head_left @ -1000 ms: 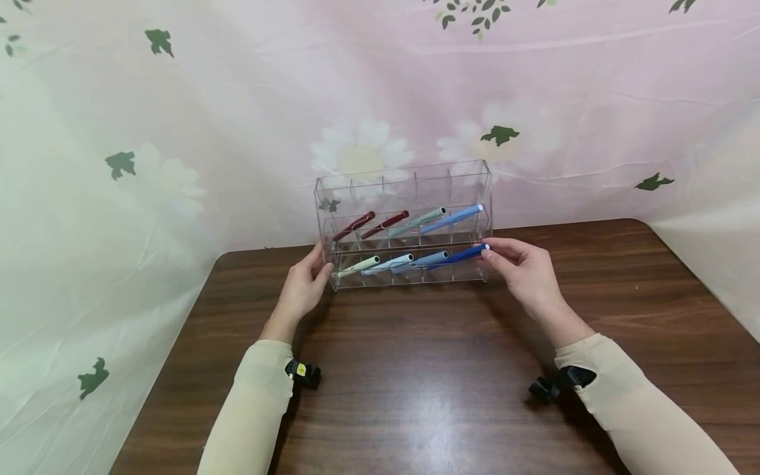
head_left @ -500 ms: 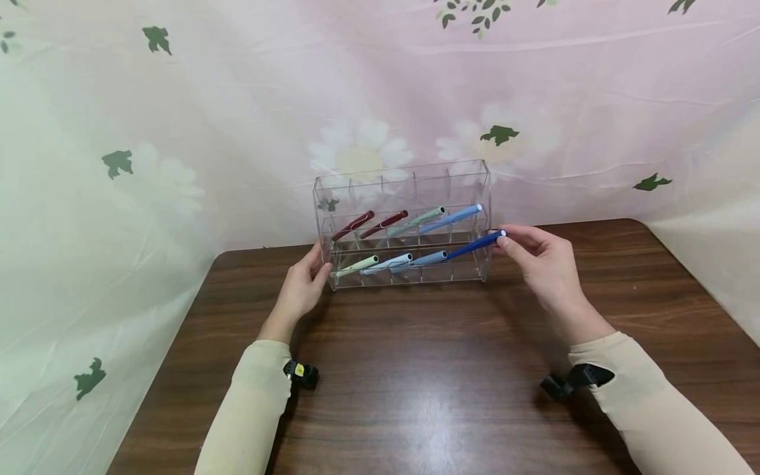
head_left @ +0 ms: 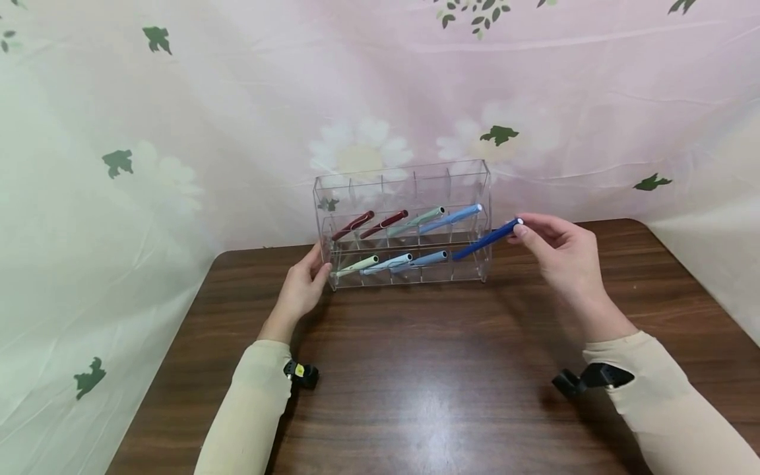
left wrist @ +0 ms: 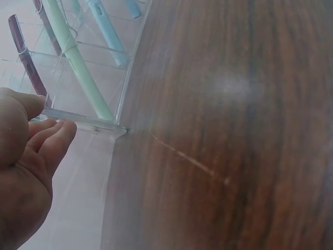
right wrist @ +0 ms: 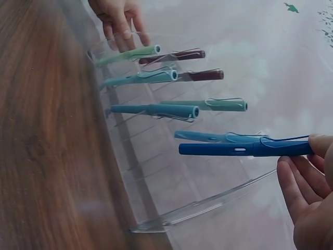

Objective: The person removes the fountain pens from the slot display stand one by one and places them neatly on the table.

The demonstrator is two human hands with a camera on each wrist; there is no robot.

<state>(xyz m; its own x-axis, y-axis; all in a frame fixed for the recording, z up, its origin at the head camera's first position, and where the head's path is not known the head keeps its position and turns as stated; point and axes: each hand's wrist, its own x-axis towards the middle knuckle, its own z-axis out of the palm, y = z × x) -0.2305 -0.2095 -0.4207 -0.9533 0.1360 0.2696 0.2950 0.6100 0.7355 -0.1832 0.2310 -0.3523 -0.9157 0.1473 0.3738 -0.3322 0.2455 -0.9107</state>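
Observation:
A clear acrylic pen rack with two tiers of slots stands at the table's back. My left hand grips its left side panel, thumb in front; the left wrist view shows that panel between thumb and fingers. My right hand pinches a dark blue pen by its cap end. This pen slants down to the left, its lower end by the rack's lower right slot. In the lower tier lean a pale green pen, a light blue pen and a mid-blue pen.
The upper tier holds two dark red pens, a sage green pen and a sky blue pen. A flowered cloth hangs right behind the brown wooden table. Each wrist wears a black camera.
My right hand has drawn the dark blue pen up and to the right, its lower end sliding out of the rack's lower right slot. The left hand and the rack stay in place.

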